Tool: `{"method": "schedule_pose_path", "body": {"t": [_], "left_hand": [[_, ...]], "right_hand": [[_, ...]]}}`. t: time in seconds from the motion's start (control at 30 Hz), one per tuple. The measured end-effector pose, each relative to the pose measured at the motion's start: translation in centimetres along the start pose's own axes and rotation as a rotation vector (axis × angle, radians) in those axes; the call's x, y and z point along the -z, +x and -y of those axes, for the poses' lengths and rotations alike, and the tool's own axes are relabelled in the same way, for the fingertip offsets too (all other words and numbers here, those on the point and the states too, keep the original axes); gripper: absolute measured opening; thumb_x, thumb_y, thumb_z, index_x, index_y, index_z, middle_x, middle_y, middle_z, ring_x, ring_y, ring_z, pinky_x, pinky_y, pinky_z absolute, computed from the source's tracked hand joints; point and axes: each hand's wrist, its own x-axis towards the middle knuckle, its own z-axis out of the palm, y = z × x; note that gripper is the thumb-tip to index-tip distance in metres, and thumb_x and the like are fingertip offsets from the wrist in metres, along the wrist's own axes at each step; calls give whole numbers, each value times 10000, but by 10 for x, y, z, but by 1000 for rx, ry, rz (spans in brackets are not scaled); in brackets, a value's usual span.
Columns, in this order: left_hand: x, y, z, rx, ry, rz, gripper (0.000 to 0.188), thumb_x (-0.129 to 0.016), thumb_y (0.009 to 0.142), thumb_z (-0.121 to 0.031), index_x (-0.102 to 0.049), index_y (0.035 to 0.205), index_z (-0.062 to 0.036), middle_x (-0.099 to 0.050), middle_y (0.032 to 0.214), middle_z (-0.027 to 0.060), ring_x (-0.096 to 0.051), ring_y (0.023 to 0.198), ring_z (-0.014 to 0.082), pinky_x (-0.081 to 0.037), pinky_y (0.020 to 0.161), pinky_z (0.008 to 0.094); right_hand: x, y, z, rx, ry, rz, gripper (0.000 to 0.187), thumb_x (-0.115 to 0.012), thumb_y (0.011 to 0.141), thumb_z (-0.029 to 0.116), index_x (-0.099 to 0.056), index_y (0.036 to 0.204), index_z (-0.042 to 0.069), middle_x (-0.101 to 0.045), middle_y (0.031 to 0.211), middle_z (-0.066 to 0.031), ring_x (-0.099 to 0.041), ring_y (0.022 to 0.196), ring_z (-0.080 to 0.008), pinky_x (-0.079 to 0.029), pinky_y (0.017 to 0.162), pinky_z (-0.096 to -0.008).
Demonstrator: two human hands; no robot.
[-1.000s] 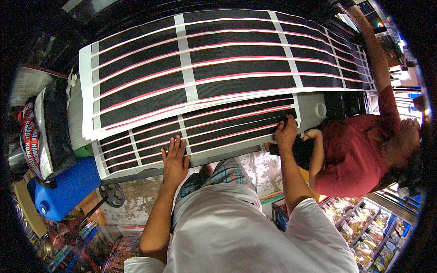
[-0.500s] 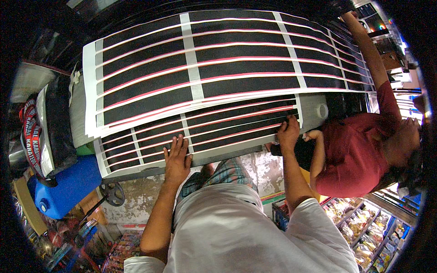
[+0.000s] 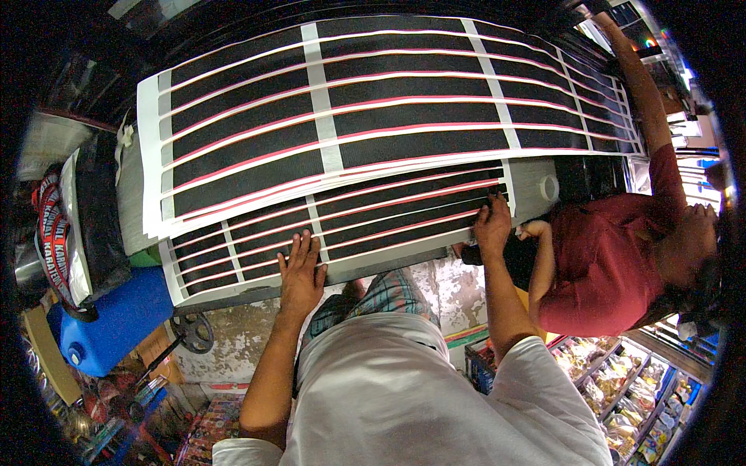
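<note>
A large white sheet with black panels, grey bars and thin red lines (image 3: 404, 120) lies on top of other sheets on a grey table. In front of it, partly covered, is a lower sheet (image 3: 268, 248) of the same pattern. My left hand (image 3: 301, 276) rests flat on that lower sheet's near edge, fingers spread. Near its right end my right hand (image 3: 493, 225) presses with its fingertips, slightly bent and gripping nothing that I can see. Beneath the sheets, the table's bare grey top (image 3: 532, 186) shows at the right.
At the right a person in a dark red shirt (image 3: 602, 272) leans in, one arm stretched to the far right corner. A blue jerrycan (image 3: 116, 314), a black hand wheel (image 3: 194, 334) and a black-and-white package (image 3: 89, 233) stand at the left. Shelves of packets (image 3: 622, 380) are lower right.
The upper sheet has shifted slightly to the left. The other person's far hand has moved a little to the right. Both of my hands stay in nearly the same spots.
</note>
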Motion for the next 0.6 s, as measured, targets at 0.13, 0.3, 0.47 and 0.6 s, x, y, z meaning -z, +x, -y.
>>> {"method": "schedule_pose_path", "body": {"t": [0.13,0.3,0.47,0.6], "left_hand": [[-1,-1,0,9,11,-14,685,-624,1103,-294,-381,1737,-203,-246,1843,93,-207,1702,350,-145,1320,713],[0,-1,-1,2,-8,-29,672,-632,1099,-279,-404,1728,-208,-269,1837,84,-223,1699,342,-149,1321,713],[0,-2,0,-4,-27,-39,670,-631,1104,-275,-400,1732,-225,-268,1838,77,-222,1700,339,-148,1321,710],[-1,-2,0,-2,-20,-41,670,-629,1107,-280,-398,1733,-226,-268,1838,76,-220,1701,333,-144,1324,702]], "right_hand": [[4,6,1,-20,-7,37,351,-656,970,144,-712,1260,-44,-655,1471,-289,-619,1352,-481,-460,1189,-554],[8,5,3,-1,-48,-3,309,-680,946,96,-734,1241,22,-671,1439,-266,-622,1342,-476,-488,1158,-546],[15,6,29,129,78,89,291,-698,926,86,-762,1209,75,-682,1360,-216,-632,1260,-449,-510,1082,-542],[14,-17,88,332,262,272,282,-726,944,68,-761,1223,85,-699,1257,-168,-647,1211,-399,-518,1050,-535]]}}
